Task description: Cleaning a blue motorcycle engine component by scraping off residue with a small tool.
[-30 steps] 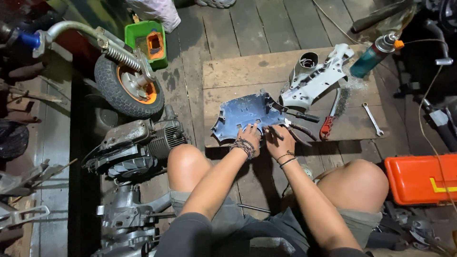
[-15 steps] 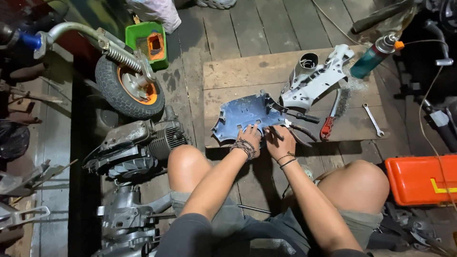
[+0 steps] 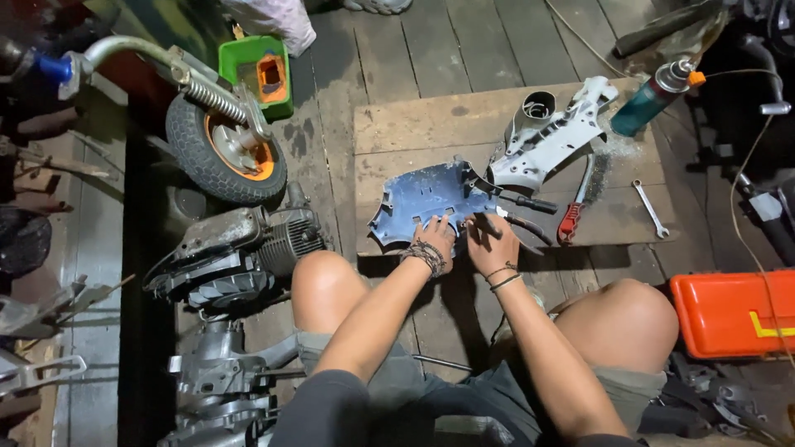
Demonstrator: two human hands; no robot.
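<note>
Sitting at the near edge of the wooden board (image 3: 414,124) on the floor, I press my left hand (image 3: 436,240), fingers spread, on the blue plastic cover (image 3: 426,199) lying there, while my right hand (image 3: 489,244) grips a dark tool (image 3: 517,223) beside the cover.

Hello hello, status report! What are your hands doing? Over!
Left hand pressing on blue plastic cover. Right hand gripping a dark tool beside it, on the wooden board. Red-handled tool and wrench lie clear, to the right.
</note>
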